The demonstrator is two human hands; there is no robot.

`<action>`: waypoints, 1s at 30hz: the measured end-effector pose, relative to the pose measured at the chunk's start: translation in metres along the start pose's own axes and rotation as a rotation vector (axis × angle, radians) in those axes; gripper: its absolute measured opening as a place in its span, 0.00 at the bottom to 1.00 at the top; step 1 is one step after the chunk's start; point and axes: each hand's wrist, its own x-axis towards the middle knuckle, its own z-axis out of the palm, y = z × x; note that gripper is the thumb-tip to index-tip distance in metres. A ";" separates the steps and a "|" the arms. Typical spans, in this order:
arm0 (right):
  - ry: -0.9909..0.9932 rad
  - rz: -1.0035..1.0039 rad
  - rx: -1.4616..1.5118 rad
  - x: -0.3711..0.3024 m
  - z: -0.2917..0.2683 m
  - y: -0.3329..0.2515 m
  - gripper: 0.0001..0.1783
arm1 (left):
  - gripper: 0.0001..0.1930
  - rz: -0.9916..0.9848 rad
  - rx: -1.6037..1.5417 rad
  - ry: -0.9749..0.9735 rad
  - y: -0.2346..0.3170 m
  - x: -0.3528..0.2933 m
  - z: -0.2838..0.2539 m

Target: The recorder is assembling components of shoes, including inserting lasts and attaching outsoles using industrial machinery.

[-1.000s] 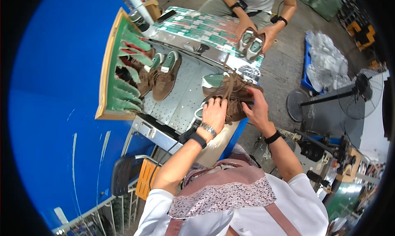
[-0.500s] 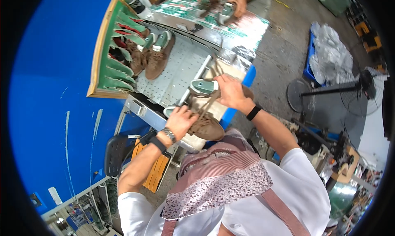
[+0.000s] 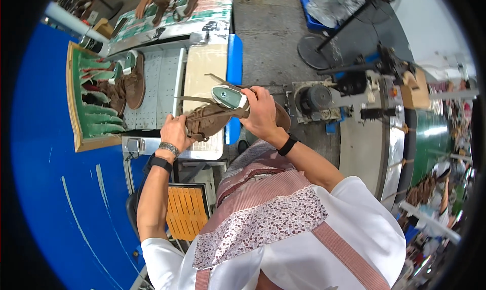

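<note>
A brown lace-up shoe (image 3: 208, 119) with a green last (image 3: 229, 96) in its opening is held over the cream table edge. My right hand (image 3: 260, 113) is closed round its ankle end. At the shoe's left end my left hand (image 3: 174, 133) is closed, its fingertips partly hidden. Loose lace ends (image 3: 195, 99) stick out above the shoe. More brown shoe (image 3: 283, 117) shows on the far side of my right hand, seemingly a second shoe, mostly covered. To the left, a pair of brown shoes (image 3: 134, 85) on green lasts stands on the perforated grey tray (image 3: 158, 87).
Green flaps (image 3: 104, 122) hang in a wood-framed opening in the blue wall (image 3: 45, 118). Another person's hand (image 3: 144, 5) is near brown shoes on the far table (image 3: 215, 11). A motor-driven machine (image 3: 316, 97) and a fan base (image 3: 314, 52) stand right. A slatted orange stool (image 3: 187, 211) is below.
My view has swung to the right. The shoe has turned and now lies between both hands, its last facing up. My left hand has moved to the shoe's left end.
</note>
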 end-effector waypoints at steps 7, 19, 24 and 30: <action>0.125 0.472 -0.116 -0.116 -0.078 0.068 0.47 | 0.27 0.470 0.110 -0.136 0.084 -0.039 -0.039; 0.694 1.097 -0.389 -0.381 -0.367 0.228 0.42 | 0.28 0.635 0.032 -0.296 0.268 -0.078 0.021; 0.789 1.004 -0.563 -0.459 -0.499 0.342 0.39 | 0.29 0.762 0.042 -0.278 0.439 -0.068 0.052; 0.227 1.210 -0.869 -0.532 -0.562 0.428 0.44 | 0.28 1.010 -0.051 -0.143 0.620 -0.056 0.043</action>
